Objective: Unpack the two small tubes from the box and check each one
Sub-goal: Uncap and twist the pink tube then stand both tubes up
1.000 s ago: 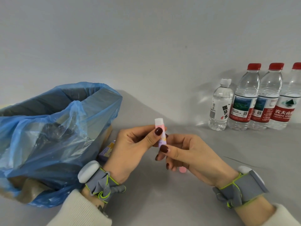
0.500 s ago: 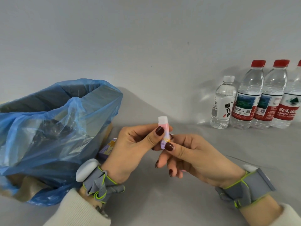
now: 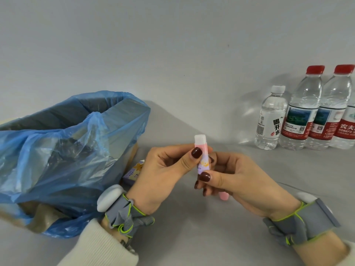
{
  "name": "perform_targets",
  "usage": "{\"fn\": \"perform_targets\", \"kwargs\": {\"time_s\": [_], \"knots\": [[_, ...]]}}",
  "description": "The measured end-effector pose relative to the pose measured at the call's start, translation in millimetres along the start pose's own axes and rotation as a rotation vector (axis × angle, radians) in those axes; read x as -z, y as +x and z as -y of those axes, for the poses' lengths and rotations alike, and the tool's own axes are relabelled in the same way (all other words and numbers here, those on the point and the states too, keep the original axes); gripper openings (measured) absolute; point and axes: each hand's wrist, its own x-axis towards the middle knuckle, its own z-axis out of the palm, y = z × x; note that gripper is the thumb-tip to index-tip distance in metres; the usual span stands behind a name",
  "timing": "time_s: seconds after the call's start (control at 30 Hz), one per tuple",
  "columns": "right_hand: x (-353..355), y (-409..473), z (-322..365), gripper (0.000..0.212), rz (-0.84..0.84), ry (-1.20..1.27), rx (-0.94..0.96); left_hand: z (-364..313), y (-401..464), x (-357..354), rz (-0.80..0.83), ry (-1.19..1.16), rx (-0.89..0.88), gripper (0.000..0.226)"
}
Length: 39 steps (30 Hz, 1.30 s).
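Tube (image 3: 202, 156), upright above the grey table (image 3: 192, 237), shows a white top, pink band and lilac printed body. Left hand (image 3: 165, 169) pinches its middle; right hand (image 3: 234, 179) pinches its base, fingers curled.

Tube (image 3: 202, 158) mid-body covered by left hand (image 3: 167, 173) thumb, base hidden in right hand (image 3: 236, 181) fingers; pink item (image 3: 223, 196) under right palm mostly hidden, can't ID; box (image 3: 134, 172) half behind left hand and blue bag (image 3: 63, 150); rightmost bottle (image 3: 348, 129) cropped at frame edge.
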Motion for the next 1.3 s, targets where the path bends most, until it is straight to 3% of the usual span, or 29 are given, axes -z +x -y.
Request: {"fn": "perform_targets", "kwargs": {"time_s": [0.2,0.3,0.47,0.63,0.8,0.97,1.17,1.3], "knots": [[-2.3,-2.3,2.3,0.032,0.179,0.228,0.012,2.6,1.1,4.3,0.008,-0.022,0.03,0.023],[-1.8,-2.3,3.0,0.032,0.252,0.268,-0.021,3.6,1.4,5.9,0.015,-0.015,0.034,0.033],[-2.1,-2.3,3.3,0.044,0.19,0.236,-0.031,3.6,1.0,1.9,0.011,-0.028,-0.002,0.022],[-3.1,-1.8,1.9,0.003,0.112,0.189,-0.018,1.9,-0.7,0.0,0.056,-0.075,-0.017,0.024],[-1.9,-2.4,2.6,0.03,0.279,0.281,-0.007,3.7,0.7,4.4,0.042,-0.051,0.036,0.027],[-0.5,-2.0,1.0,0.034,0.386,0.349,-0.035,3.6,0.7,4.8,0.038,-0.037,0.044,0.039],[-0.7,-2.0,2.2,0.04,0.239,0.248,-0.057,2.5,0.2,2.5,0.014,-0.039,0.031,0.022],[-3.7,-3.1,3.2,0.011,0.091,0.231,-0.03,3.2,-0.5,2.2,0.028,-0.039,0.002,0.024]]}}
